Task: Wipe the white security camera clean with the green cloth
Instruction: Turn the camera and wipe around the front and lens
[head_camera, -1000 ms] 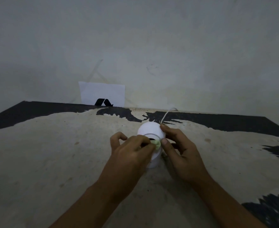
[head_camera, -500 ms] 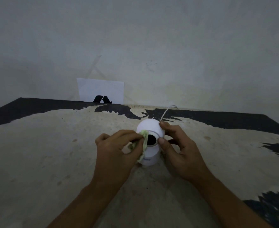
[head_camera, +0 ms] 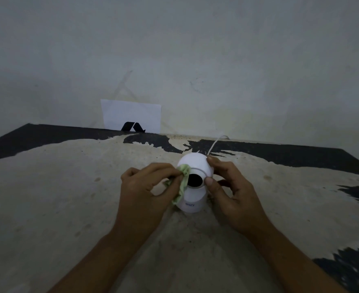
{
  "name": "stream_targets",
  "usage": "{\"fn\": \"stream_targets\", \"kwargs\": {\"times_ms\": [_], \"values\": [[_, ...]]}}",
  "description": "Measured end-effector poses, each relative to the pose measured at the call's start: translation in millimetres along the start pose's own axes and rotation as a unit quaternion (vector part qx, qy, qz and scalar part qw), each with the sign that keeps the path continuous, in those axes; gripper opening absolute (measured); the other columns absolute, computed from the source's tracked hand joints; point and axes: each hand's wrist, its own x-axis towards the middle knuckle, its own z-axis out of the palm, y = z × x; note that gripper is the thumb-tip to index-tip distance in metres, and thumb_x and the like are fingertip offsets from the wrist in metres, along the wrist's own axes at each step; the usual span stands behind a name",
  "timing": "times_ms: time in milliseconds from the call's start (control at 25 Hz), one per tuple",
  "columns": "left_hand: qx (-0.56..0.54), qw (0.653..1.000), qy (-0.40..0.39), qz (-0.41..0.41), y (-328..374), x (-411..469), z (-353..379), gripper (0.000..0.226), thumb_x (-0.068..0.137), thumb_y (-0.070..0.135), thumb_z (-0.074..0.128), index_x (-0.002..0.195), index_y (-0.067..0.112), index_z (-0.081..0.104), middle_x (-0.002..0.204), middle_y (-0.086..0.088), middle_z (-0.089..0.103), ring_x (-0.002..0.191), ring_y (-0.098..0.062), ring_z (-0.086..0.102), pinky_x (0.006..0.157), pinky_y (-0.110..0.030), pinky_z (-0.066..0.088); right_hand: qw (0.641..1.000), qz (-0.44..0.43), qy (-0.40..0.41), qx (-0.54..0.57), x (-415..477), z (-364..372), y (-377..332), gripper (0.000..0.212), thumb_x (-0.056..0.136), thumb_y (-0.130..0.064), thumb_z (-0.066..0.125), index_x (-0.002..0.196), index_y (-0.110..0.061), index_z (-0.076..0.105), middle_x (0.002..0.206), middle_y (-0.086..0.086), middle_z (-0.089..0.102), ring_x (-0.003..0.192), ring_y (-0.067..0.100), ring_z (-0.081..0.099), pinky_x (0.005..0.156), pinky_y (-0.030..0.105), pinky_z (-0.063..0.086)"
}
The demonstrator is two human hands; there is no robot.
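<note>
The white security camera [head_camera: 195, 163] stands upright on the worn table, its round head above a cylindrical base, its dark lens facing me. My left hand [head_camera: 146, 191] pinches the green cloth [head_camera: 182, 182], which presses against the left side of the camera's head beside the lens and hangs down along the base. My right hand [head_camera: 231, 187] holds the head from the right, with the thumb by the lens rim and a finger on top.
A thin white cable [head_camera: 215, 143] runs from behind the camera to the wall. A white paper with a black mark [head_camera: 132, 116] leans on the wall at the back. The table [head_camera: 58, 197] has a peeling black and beige surface.
My left hand has drawn the cloth from over the lens to the left side of the head, uncovering the lens. My right hand keeps its hold on the camera.
</note>
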Motion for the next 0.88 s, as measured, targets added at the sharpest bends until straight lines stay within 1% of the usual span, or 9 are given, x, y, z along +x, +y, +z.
{"fn": "stream_targets", "kwargs": {"times_ms": [120, 200, 240, 320, 400, 520, 680, 720, 880], "values": [[0.016, 0.999, -0.039, -0.009, -4.9, -3.2, -0.3, 0.012, 0.076, 0.026, 0.073, 0.087, 0.021, 0.072, 0.087, 0.016, 0.069, 0.073, -0.002, 0.062, 0.070, -0.051, 0.045, 1.000, 0.001, 0.000, 0.000, -0.1, 0.0, -0.9, 0.039, 0.089, -0.032, 0.052, 0.128, -0.032, 0.045, 0.129, -0.022, 0.052, 0.116, -0.004, 0.051, 0.085, 0.009, 0.045], [0.014, 0.999, -0.048, -0.019, -8.8, -6.4, -2.9, 0.011, 0.075, 0.019, 0.074, 0.085, 0.021, 0.073, 0.085, 0.013, 0.071, 0.072, -0.001, 0.062, 0.072, -0.047, 0.047, 1.000, 0.001, -0.002, -0.002, -0.5, -0.2, -1.7, 0.039, 0.090, -0.031, 0.051, 0.129, -0.033, 0.045, 0.129, -0.026, 0.051, 0.116, -0.007, 0.050, 0.085, 0.007, 0.044], [-0.006, 0.999, -0.025, -0.034, -10.0, -5.0, -4.6, 0.011, 0.074, 0.016, 0.074, 0.085, 0.020, 0.073, 0.083, 0.012, 0.072, 0.072, 0.001, 0.063, 0.073, -0.040, 0.050, 1.000, 0.000, -0.004, -0.003, -0.6, -0.1, -2.1, 0.039, 0.091, -0.031, 0.051, 0.128, -0.034, 0.044, 0.127, -0.028, 0.051, 0.116, -0.008, 0.050, 0.084, 0.006, 0.043], [-0.066, 0.994, 0.043, -0.075, -11.7, 3.9, -6.6, 0.013, 0.075, 0.013, 0.072, 0.087, 0.019, 0.072, 0.082, 0.013, 0.071, 0.075, 0.000, 0.066, 0.071, -0.015, 0.052, 1.000, 0.000, -0.008, 0.000, -0.8, 0.3, -2.9, 0.037, 0.092, -0.032, 0.050, 0.127, -0.039, 0.042, 0.125, -0.033, 0.051, 0.115, -0.010, 0.050, 0.084, 0.004, 0.042], [-0.091, 0.989, 0.059, -0.098, -11.4, 14.2, -4.1, 0.014, 0.077, 0.013, 0.070, 0.090, 0.019, 0.072, 0.082, 0.015, 0.070, 0.077, 0.000, 0.066, 0.071, -0.005, 0.049, 1.000, 0.004, -0.015, 0.002, -0.6, 0.3, -3.2, 0.037, 0.092, -0.035, 0.048, 0.128, -0.040, 0.041, 0.125, -0.038, 0.050, 0.115, -0.010, 0.049, 0.084, 0.004, 0.042], [-0.103, 0.985, -0.010, -0.135, -17.5, 15.8, 1.7, 0.014, 0.078, 0.012, 0.070, 0.088, 0.021, 0.071, 0.081, 0.013, 0.071, 0.076, 0.000, 0.066, 0.071, -0.005, 0.049, 1.000, 0.008, -0.016, -0.001, -0.8, 0.6, -1.4, 0.038, 0.093, -0.036, 0.047, 0.130, -0.037, 0.042, 0.129, -0.034, 0.049, 0.115, -0.010, 0.050, 0.084, 0.004, 0.042], [-0.061, 0.973, -0.148, -0.166, -29.2, 3.4, -2.3, 0.013, 0.080, 0.015, 0.069, 0.085, 0.027, 0.070, 0.081, 0.014, 0.070, 0.078, 0.004, 0.063, 0.067, -0.005, 0.047, 1.000, 0.012, -0.020, 0.015, -1.5, 1.2, 0.0, 0.038, 0.094, -0.032, 0.047, 0.131, -0.034, 0.043, 0.130, -0.030, 0.051, 0.118, -0.006, 0.050, 0.085, 0.007, 0.043], [-0.061, 0.973, -0.149, -0.165, -28.9, 5.1, -4.6, 0.013, 0.080, 0.015, 0.069, 0.086, 0.026, 0.071, 0.082, 0.013, 0.071, 0.079, 0.004, 0.064, 0.067, -0.005, 0.047, 1.000, 0.012, -0.021, 0.014, -1.6, 1.2, 0.0, 0.038, 0.094, -0.031, 0.048, 0.131, -0.033, 0.043, 0.130, -0.029, 0.051, 0.118, -0.005, 0.050, 0.086, 0.008, 0.044], [-0.141, 0.980, -0.041, -0.135, -15.7, 41.3, -8.9, 0.013, 0.078, 0.014, 0.070, 0.089, 0.021, 0.072, 0.082, 0.014, 0.071, 0.076, 0.001, 0.066, 0.071, -0.006, 0.049, 1.000, 0.021, -0.014, -0.004, -1.6, 1.5, 0.8, 0.038, 0.094, -0.031, 0.048, 0.132, -0.032, 0.045, 0.130, -0.024, 0.052, 0.116, -0.004, 0.052, 0.085, 0.009, 0.045]]}}
